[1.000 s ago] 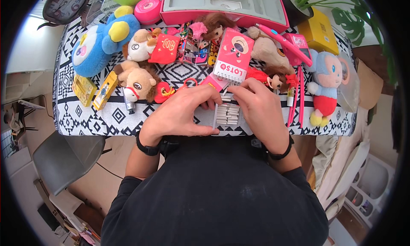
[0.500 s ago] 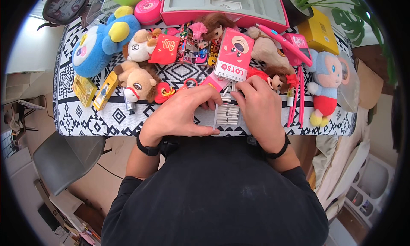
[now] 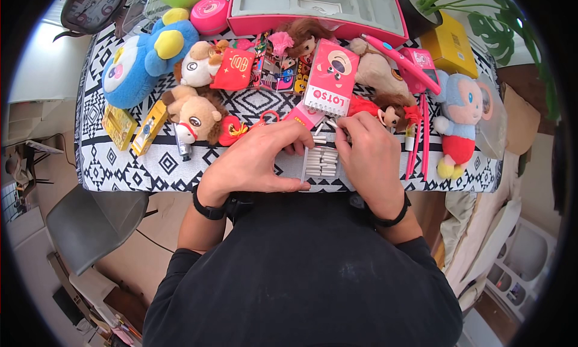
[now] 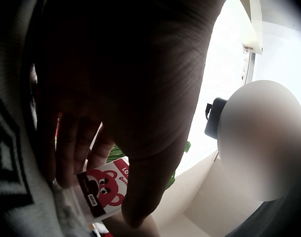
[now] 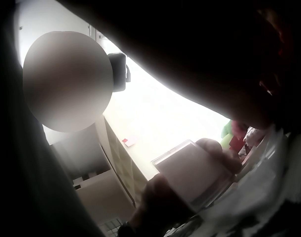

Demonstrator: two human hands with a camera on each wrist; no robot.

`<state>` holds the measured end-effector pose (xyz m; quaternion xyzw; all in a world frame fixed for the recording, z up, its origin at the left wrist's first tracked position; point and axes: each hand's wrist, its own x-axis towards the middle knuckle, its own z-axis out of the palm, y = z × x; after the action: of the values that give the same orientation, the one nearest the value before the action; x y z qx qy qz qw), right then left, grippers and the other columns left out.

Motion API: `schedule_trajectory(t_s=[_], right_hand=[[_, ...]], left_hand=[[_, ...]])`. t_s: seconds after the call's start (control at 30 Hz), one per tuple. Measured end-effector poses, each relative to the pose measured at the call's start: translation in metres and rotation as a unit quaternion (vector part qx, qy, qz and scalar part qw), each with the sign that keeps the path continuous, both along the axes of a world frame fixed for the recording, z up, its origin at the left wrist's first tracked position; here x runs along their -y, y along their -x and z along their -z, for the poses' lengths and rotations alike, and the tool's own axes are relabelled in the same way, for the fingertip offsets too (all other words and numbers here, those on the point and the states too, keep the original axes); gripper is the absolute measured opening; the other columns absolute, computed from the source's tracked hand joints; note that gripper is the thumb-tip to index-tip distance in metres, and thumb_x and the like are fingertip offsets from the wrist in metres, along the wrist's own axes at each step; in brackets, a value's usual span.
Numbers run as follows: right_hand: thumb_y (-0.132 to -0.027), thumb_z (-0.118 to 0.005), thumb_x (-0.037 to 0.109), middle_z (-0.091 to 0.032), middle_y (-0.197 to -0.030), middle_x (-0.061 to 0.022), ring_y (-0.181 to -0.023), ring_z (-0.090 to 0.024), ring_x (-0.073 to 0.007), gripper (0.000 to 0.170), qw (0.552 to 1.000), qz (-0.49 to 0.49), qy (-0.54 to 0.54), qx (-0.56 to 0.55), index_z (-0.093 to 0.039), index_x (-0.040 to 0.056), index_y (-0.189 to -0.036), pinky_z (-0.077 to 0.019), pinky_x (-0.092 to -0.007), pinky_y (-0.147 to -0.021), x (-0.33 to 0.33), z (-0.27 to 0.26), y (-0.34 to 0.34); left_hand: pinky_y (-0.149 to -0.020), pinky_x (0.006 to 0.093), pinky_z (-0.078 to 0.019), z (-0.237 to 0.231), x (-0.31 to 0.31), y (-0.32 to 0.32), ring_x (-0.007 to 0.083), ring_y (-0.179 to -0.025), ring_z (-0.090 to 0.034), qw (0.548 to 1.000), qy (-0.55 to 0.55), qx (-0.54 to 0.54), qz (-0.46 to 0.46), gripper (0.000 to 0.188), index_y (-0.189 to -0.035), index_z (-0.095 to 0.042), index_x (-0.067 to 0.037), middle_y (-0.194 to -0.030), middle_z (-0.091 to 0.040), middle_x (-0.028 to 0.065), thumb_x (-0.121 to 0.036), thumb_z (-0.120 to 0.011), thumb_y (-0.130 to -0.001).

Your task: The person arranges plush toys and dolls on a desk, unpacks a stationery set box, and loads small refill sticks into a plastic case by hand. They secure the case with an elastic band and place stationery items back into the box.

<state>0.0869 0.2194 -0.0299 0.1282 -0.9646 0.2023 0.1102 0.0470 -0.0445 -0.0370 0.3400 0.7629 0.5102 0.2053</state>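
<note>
My left hand (image 3: 256, 157) grips the upright side of a small clear plastic box (image 4: 103, 190), thumb at the near end and fingers at the far end. A pink bear label shows on it in the left wrist view, and its clear pane (image 5: 192, 173) in the right wrist view. Rows of short white sticks (image 3: 322, 160) lie in it. My right hand (image 3: 373, 157) pinches one white stick (image 3: 330, 123) between thumb and forefinger beyond the box's far right corner. Another loose stick (image 3: 319, 130) lies by the box's far end.
Just beyond the hands lie a pink Lotso notebook (image 3: 330, 76) and a doll (image 3: 385, 113). A brown plush horse (image 3: 191, 113) and red scissors handles (image 3: 269, 116) lie to the left. Pink sticks (image 3: 421, 136) and a blue plush toy (image 3: 460, 118) are on the right.
My right hand has shifted slightly right and toward me, with its pinched fingers now drawn away from the box's far end. The left hand has kept its hold on the box.
</note>
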Motion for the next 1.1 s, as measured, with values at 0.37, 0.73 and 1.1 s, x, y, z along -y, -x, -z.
schedule_trajectory(t_s=[0.37,0.73,1.1], right_hand=[[-0.094,-0.087,0.004,-0.069,-0.095,-0.0087,-0.082,-0.076,-0.0323,0.013,0.988,-0.067,0.107,0.089,-0.078,0.0069,-0.104,-0.0600,-0.0443,-0.071,-0.011,-0.036,-0.025],[-0.097,-0.084,0.008,-0.069,-0.093,-0.0101,-0.086,-0.076,-0.0326,0.013,0.991,-0.073,-0.001,0.113,-0.074,0.0054,-0.105,-0.0607,-0.0473,-0.074,-0.011,-0.028,-0.026],[-0.096,-0.092,0.013,-0.071,-0.093,-0.0080,-0.080,-0.077,-0.0298,0.018,0.995,-0.046,0.027,0.086,-0.078,0.0081,-0.105,-0.0577,-0.0441,-0.069,-0.008,-0.028,-0.021]], left_hand=[[-0.092,0.0389,-0.0662,0.000,0.000,0.000,0.0259,-0.105,-0.078,1.000,-0.001,-0.004,0.000,0.063,-0.129,-0.074,-0.005,-0.127,-0.079,0.0086,-0.023,-0.108,-0.079],[-0.093,0.0390,-0.0660,0.002,0.000,0.000,0.0265,-0.106,-0.078,1.000,-0.005,0.005,-0.001,0.063,-0.130,-0.074,-0.005,-0.128,-0.079,0.0092,-0.023,-0.107,-0.079],[-0.093,0.0387,-0.0662,0.000,0.000,0.000,0.0253,-0.105,-0.078,1.000,0.001,0.002,-0.001,0.064,-0.129,-0.074,-0.005,-0.128,-0.079,0.0088,-0.023,-0.108,-0.079]])
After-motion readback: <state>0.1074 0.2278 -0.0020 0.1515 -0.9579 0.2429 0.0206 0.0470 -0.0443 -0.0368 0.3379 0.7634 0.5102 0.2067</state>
